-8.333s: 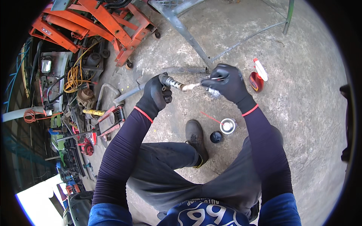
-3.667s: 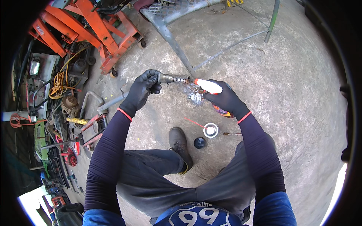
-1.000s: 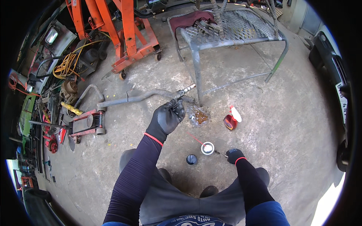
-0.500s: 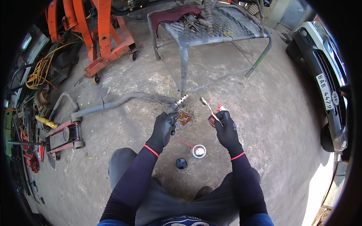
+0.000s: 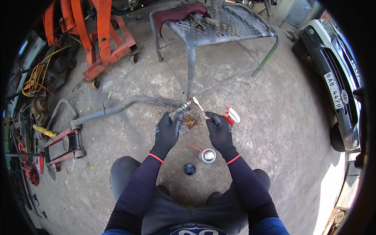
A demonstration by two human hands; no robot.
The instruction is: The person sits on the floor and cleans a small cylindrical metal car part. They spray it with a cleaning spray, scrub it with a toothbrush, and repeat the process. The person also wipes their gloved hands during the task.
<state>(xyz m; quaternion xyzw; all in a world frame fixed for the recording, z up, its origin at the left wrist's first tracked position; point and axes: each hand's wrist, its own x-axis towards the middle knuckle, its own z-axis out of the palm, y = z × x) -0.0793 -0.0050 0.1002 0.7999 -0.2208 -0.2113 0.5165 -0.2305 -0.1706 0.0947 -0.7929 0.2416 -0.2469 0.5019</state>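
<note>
Now my left hand (image 5: 167,131) grips the threaded end of the long bent pipe (image 5: 117,109) above a rusty stain, and my right hand (image 5: 219,131), off the floor again, pinches what looks like a small brush (image 5: 198,105) to it; a spray can (image 5: 206,156) stands below.

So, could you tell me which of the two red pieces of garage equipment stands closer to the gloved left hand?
The low red floor jack, left of the left hand; the tall orange-red hoist stands farther away.
</note>
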